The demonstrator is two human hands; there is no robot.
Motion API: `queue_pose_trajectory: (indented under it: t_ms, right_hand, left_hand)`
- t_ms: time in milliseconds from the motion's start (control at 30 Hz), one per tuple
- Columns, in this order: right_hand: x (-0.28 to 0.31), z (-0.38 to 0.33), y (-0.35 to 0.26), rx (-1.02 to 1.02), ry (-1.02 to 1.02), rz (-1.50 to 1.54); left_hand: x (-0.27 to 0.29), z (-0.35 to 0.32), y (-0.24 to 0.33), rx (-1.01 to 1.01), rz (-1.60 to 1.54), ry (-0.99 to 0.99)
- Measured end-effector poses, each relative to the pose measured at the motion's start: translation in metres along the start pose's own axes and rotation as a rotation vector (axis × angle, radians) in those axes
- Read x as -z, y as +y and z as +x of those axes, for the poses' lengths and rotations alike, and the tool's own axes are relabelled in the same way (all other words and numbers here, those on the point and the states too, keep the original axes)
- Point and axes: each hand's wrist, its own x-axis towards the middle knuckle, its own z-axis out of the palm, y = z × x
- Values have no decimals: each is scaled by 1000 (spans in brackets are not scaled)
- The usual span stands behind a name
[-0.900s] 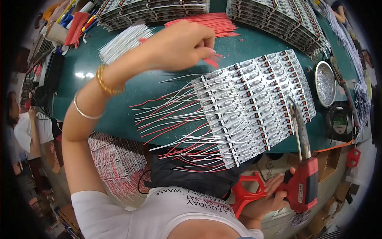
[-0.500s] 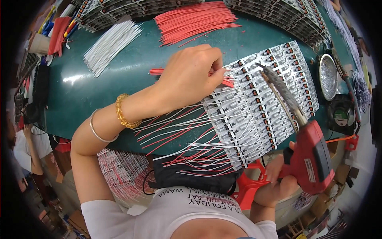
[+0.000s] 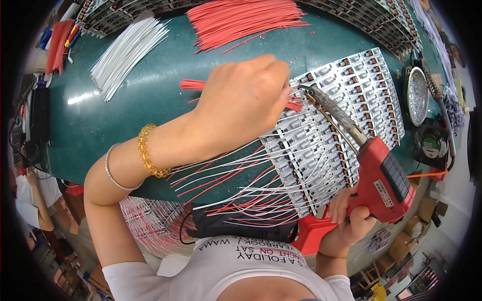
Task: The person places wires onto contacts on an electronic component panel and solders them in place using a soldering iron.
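While gripped: chunky red soldering gun (image 3: 381, 180)

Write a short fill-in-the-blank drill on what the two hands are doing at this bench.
1. The right hand grips a red ____ gun by its handle.
2. The left hand pinches short wires coloured ____.
3. The panel of small circuit boards lies on a ____ mat.

Missing words: soldering; red; green
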Motion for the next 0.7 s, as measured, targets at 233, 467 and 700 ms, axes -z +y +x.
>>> queue_pose_trajectory:
  t_ms: [233, 467, 700]
  right_hand:
    - [3, 0, -2, 43, -36, 39]
    - [2, -1, 0, 36, -52, 25]
    - [0, -6, -2, 23, 17, 60]
  left_hand:
    - [0, 1, 2, -28, 71, 0]
    - [0, 2, 4, -34, 89, 7]
    - [-3, -6, 16, -71, -64, -12]
